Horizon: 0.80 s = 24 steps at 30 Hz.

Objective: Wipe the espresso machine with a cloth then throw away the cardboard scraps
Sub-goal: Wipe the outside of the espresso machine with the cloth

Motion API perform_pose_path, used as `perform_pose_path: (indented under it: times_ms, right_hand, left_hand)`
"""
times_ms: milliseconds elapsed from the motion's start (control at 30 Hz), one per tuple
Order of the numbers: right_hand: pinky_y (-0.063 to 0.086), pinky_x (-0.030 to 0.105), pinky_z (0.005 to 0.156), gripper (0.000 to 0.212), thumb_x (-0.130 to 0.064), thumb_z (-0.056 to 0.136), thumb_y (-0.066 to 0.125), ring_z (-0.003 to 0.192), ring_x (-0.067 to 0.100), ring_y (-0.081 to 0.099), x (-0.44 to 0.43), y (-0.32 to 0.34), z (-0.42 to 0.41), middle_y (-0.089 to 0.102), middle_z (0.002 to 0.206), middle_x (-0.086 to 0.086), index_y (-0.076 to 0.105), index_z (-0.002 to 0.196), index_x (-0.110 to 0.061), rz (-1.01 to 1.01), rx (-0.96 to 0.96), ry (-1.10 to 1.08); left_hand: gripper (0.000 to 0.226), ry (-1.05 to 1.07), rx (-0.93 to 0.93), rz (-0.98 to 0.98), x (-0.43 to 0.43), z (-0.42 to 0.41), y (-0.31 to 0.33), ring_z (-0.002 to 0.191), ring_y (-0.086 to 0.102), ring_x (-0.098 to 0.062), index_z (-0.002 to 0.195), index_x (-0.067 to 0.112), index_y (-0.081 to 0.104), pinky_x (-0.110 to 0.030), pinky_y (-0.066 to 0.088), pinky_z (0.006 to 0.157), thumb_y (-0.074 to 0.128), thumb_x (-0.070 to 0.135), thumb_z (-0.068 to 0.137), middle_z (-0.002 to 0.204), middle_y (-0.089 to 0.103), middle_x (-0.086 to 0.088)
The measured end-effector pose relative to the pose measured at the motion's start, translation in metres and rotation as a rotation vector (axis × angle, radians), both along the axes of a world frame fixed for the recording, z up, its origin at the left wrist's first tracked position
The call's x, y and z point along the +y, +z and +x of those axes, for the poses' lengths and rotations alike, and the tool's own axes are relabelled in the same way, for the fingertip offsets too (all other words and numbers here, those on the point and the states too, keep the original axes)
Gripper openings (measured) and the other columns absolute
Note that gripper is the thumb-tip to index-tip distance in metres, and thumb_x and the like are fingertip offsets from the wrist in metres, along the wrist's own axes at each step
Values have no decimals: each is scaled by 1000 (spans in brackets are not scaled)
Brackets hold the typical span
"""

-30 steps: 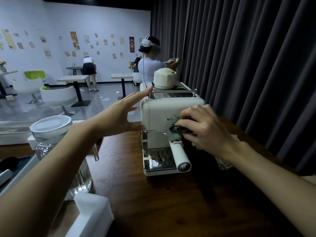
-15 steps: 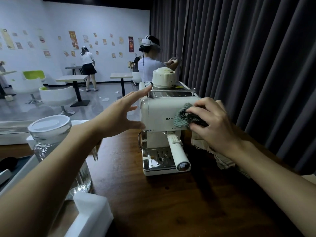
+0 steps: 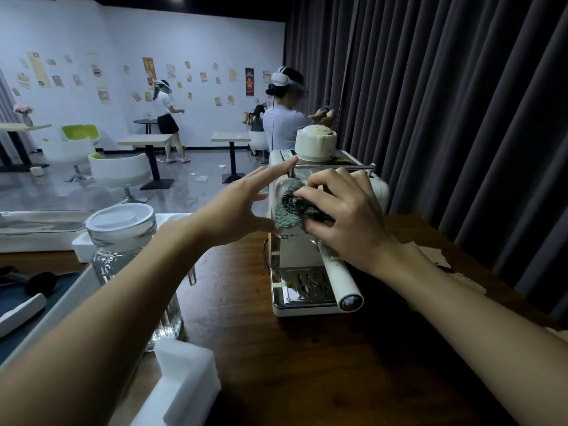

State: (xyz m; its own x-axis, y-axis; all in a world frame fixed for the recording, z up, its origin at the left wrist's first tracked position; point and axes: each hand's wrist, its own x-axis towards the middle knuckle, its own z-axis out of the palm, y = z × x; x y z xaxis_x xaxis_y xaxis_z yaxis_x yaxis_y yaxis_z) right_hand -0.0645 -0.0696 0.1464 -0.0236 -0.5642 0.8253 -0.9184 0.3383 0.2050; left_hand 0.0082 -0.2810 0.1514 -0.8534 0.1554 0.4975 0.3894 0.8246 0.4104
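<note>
A cream espresso machine stands on the dark wooden table, with a white cap on top and a cream portafilter handle pointing toward me. My right hand presses a bunched grey-green cloth against the machine's front panel. My left hand is spread open against the machine's left side, fingertips at its top edge. Pale cardboard scraps lie on the table to the right of the machine, partly hidden behind my right forearm.
A glass jar with a white lid stands at the left, white foam pieces in front of it. Dark curtains hang close behind the table on the right. Two people, small tables and chairs stand in the room beyond.
My right hand has carried the cloth from the front panel's right part up and leftward across it. My left hand has stayed braced on the machine's left side.
</note>
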Motion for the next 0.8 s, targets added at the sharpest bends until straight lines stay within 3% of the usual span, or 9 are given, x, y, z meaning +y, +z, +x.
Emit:
perform_pose_path:
  times_ms: [133, 433, 500, 633, 800]
  right_hand:
    - [35, 39, 77, 34, -19, 75, 71, 94, 29, 61, 25, -4, -12, 65, 103, 6, 72, 107, -11, -64, -62, -50]
    - [37, 42, 81, 41, -19, 73, 67, 98, 30, 59, 83, -7, -41, 62, 106, 8, 69, 112, -7, -179, -250, -149]
    - [38, 41, 81, 40, -15, 73, 68, 98, 30, 59, 80, -6, -40, 62, 105, 9, 69, 112, -5, -194, -247, -137]
    - [41, 42, 82, 38, -9, 74, 71, 98, 32, 60, 64, -4, -32, 63, 105, 12, 70, 112, -2, -172, -208, -99]
    - [46, 46, 81, 37, -7, 74, 73, 96, 34, 61, 26, 2, -13, 63, 103, 12, 69, 110, -3, -86, -133, -30]
  left_hand:
    - [108, 10, -9, 1, -1, -1, 0, 141, 31, 2, 152, 49, 19, -14, 35, 107, 85, 15, 74, 153, 27, 26]
    - [109, 16, -12, -17, 0, -1, 2, 144, 29, -4, 155, 45, 20, -22, 36, 109, 85, 16, 73, 158, 28, 18]
    - [109, 16, -12, -20, -1, -1, 3, 144, 29, -5, 155, 46, 20, -25, 36, 111, 85, 17, 73, 159, 28, 18]
    - [109, 11, -11, -13, -2, -2, 1, 141, 29, 0, 153, 49, 19, -15, 34, 106, 85, 18, 73, 154, 27, 25]
    - [108, 6, 5, -7, -2, -2, 0, 141, 32, -1, 153, 50, 19, -21, 37, 108, 85, 18, 73, 153, 30, 24]
